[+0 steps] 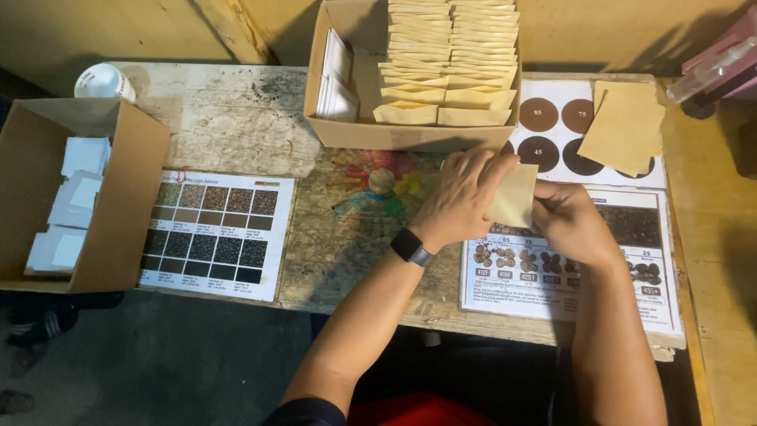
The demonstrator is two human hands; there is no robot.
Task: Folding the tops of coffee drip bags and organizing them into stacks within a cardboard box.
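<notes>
Holding a small tan envelope (512, 196) above the worn table (236, 118), just in front of the cardboard box (410, 136) of stacked envelopes: left hand (461, 197) draped over its left edge, right hand (569, 221) pinching its right side. Best handled by the edges, kept flat and square. Worth keeping over the printed charts (576, 296), well clear of the loose brown sheets (627, 126).
</notes>
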